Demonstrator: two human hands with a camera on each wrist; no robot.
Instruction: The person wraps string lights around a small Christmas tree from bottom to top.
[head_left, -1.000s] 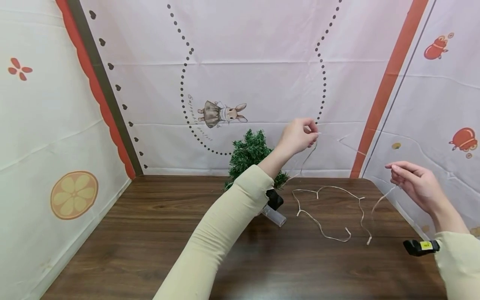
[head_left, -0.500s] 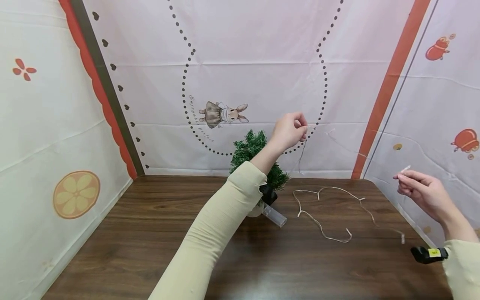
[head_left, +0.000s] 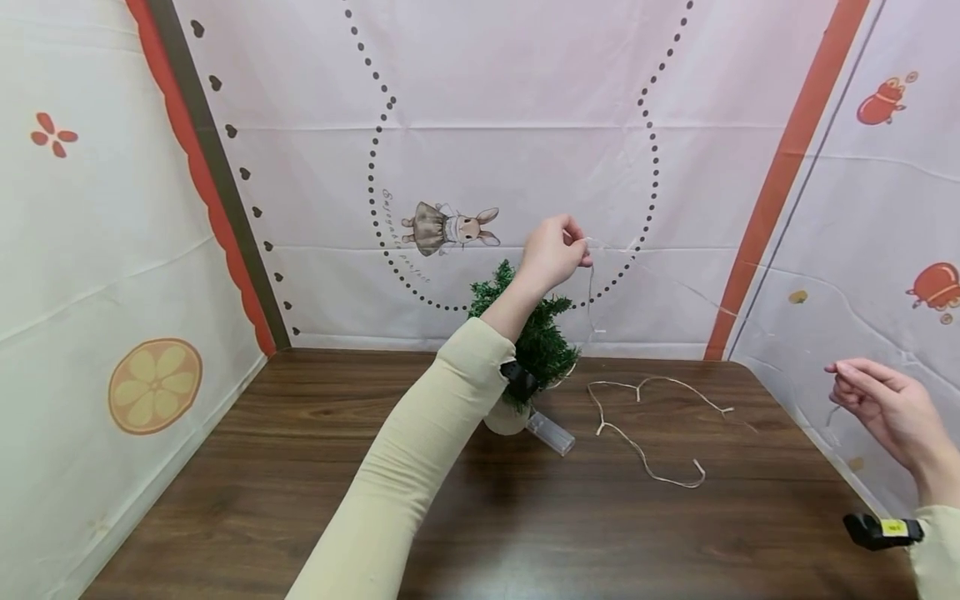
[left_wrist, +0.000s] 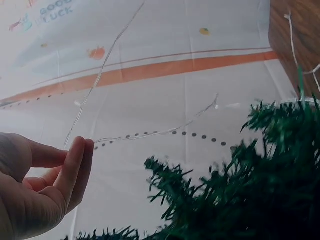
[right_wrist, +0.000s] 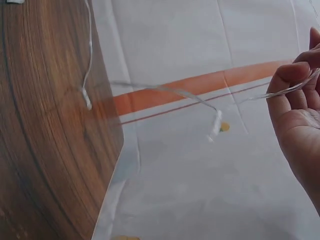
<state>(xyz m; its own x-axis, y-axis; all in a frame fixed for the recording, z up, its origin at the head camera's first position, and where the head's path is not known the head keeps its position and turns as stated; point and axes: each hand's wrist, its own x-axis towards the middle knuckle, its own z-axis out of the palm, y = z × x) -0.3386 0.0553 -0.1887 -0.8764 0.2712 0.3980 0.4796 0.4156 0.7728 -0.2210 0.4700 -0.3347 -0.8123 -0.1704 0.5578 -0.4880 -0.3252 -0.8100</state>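
Note:
A thin string of fairy lights (head_left: 642, 450) lies in loose bends on the table, and part of it is lifted between the two hands. Above the small green artificial tree (head_left: 542, 346), the left hand (head_left: 553, 252) pinches the wire between thumb and fingers. In the left wrist view the wire (left_wrist: 102, 70) runs up and away from those fingertips. Off the table's right side, the right hand (head_left: 888, 408) pinches the wire too. The right wrist view has the wire (right_wrist: 280, 92) crossing its palm, with a white bulb (right_wrist: 216, 125) hanging beyond. The left forearm covers part of the tree.
A clear plastic battery box (head_left: 551, 433) lies beside the tree's pale base (head_left: 506, 419) on the dark wooden table (head_left: 300, 483). Printed cloth walls (head_left: 510, 167) stand close behind and along both sides.
The left hand has moved left and slightly up, over the tree. The right hand has moved right and down, drawing the wire along and lifting more of it off the table.

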